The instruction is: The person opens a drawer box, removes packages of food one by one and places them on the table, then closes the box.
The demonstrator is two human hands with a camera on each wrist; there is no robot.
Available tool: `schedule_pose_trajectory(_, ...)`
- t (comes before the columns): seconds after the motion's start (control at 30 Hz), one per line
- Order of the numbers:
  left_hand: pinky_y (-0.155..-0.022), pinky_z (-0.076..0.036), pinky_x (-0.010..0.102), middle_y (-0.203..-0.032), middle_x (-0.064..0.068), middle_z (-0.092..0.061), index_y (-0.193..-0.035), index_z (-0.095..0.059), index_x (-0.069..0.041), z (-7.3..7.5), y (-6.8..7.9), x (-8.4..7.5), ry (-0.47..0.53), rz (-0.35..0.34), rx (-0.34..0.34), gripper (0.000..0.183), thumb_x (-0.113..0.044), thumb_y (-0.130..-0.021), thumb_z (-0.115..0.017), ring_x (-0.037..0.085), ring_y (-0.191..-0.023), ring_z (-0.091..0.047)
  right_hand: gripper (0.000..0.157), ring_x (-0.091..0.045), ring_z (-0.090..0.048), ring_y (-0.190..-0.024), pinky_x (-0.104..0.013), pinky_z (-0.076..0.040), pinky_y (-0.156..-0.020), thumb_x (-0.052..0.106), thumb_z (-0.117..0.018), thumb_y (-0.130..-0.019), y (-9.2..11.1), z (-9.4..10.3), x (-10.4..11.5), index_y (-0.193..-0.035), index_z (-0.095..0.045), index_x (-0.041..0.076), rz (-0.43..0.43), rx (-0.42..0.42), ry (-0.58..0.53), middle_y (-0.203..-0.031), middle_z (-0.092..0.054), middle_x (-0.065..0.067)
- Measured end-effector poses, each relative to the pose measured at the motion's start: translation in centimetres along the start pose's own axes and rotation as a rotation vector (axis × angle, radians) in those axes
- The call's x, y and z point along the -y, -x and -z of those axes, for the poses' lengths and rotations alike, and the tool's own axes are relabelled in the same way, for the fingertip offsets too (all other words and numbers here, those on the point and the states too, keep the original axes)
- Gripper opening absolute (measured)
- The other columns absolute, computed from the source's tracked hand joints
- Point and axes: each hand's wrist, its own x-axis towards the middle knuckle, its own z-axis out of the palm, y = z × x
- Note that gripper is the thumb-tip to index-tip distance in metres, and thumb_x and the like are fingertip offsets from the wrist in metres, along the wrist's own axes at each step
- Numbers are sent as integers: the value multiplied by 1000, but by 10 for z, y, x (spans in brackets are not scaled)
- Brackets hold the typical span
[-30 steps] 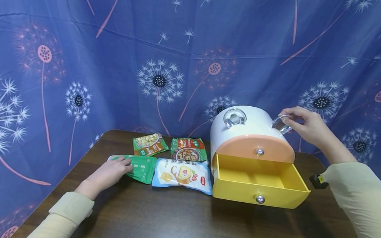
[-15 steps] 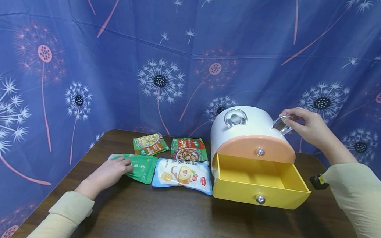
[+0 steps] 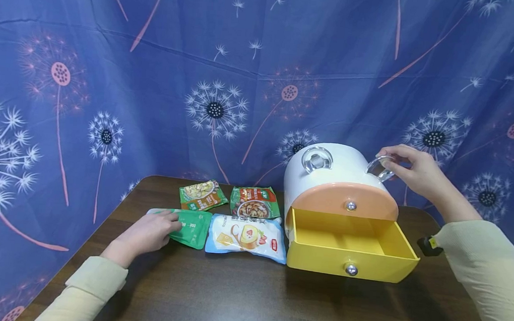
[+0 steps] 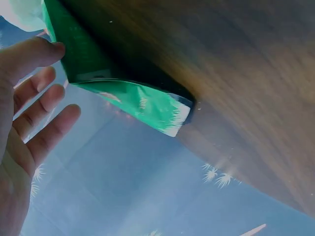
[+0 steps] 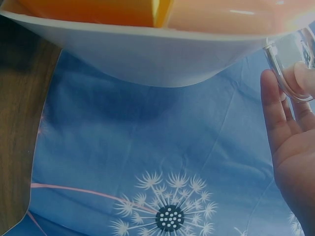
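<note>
In the head view, a white, dome-topped storage box (image 3: 344,162) stands on the right side of the table. Its orange upper drawer (image 3: 346,196) is closed, while the yellow lower drawer (image 3: 353,261) is pulled out and has a bare inside. My right hand (image 3: 413,169) pinches the clear ring-shaped handle (image 5: 284,73) on the box's right side, thumb over it. My left hand (image 3: 149,233) rests at the left end of a green pouch (image 3: 194,228). The left wrist view has the thumb against the pouch (image 4: 140,101) and the other fingers loosely spread.
A white and blue food packet (image 3: 247,237) lies between the green pouch and the box. Behind are a green-orange packet (image 3: 203,195) and a green-red packet (image 3: 255,201). A second clear handle (image 3: 317,159) sits on the box's left. A dandelion-print curtain (image 3: 163,99) hangs behind the table (image 3: 211,296).
</note>
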Motion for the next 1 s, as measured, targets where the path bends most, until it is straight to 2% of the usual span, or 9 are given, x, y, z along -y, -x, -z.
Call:
schedule_pose_trajectory(0.03,-80,-52,41,-73,-4,-48,-75,-61,-17,1,-1,0,-8,-2,-2,26,2,-62,-72,24,-83,-62,34,-41,-51,-114,-51,-48,-85,29,-54,-95,0,0,0,-123,-57,9,1,0,-2,-123,-54,-16)
schedule_pose_trajectory(0.13,-76,-52,36,-72,-6,-45,-75,-61,-18,3,-4,-2,-28,-5,-5,24,-1,-63,-74,19,-74,-56,35,-40,-51,-113,-23,-52,-78,29,-54,-95,-1,1,1,-123,-57,9,-1,0,-10,-122,-54,-15)
schedule_pose_trajectory(0.23,-61,-46,29,-72,-7,-44,-77,-63,-19,6,-7,-4,-33,-5,1,22,-6,-65,-77,14,-68,-45,35,-39,-51,-114,-3,-38,-68,30,-54,-95,0,2,2,-123,-58,9,-9,2,-17,-121,-54,-14)
schedule_pose_trajectory(0.3,-56,-42,27,-75,-6,-48,-81,-65,-18,8,-10,-6,-30,-7,0,23,-10,-65,-79,13,-70,-43,35,-39,-51,-115,-9,-45,-73,30,-54,-95,0,2,2,-123,-57,9,-10,5,-14,-123,-54,-14)
schedule_pose_trajectory(0.37,-54,-41,26,-79,-5,-52,-84,-66,-18,11,-12,-8,-25,-7,-9,23,-13,-66,-80,13,-72,-44,36,-39,-50,-116,-27,-52,-81,30,-53,-95,0,2,2,-124,-57,10,-13,7,-11,-124,-54,-14)
schedule_pose_trajectory(0.47,-54,-42,26,-83,-4,-54,-87,-68,-18,15,-16,-12,-24,-18,-32,24,-13,-67,-79,14,-75,-47,36,-41,-50,-117,-55,-45,-88,30,-53,-95,0,2,2,-124,-57,9,-14,9,-8,-125,-53,-16)
schedule_pose_trajectory(0.5,-54,-42,27,-83,-4,-54,-87,-68,-18,16,-18,-13,-24,-24,-41,23,-13,-67,-79,14,-77,-49,36,-42,-49,-117,-58,-43,-89,30,-53,-95,0,2,2,-124,-56,9,-16,11,-10,-125,-53,-16)
schedule_pose_trajectory(0.73,-57,-45,27,-84,-3,-54,-90,-68,-18,26,-28,-21,-47,-57,-59,23,-16,-69,-78,17,-84,-57,37,-42,-49,-117,-58,-42,-90,30,-53,-95,0,3,2,-125,-56,8,-25,17,-13,-125,-53,-17)
schedule_pose_trajectory(1.0,-66,-49,32,-89,1,-57,-92,-67,-16,43,-41,-35,-46,-102,-88,25,-21,-71,-78,19,-85,-54,39,-43,-46,-120,-61,-40,-91,31,-52,-96,0,4,1,-127,-54,8,-36,44,-26,-129,-50,-19)
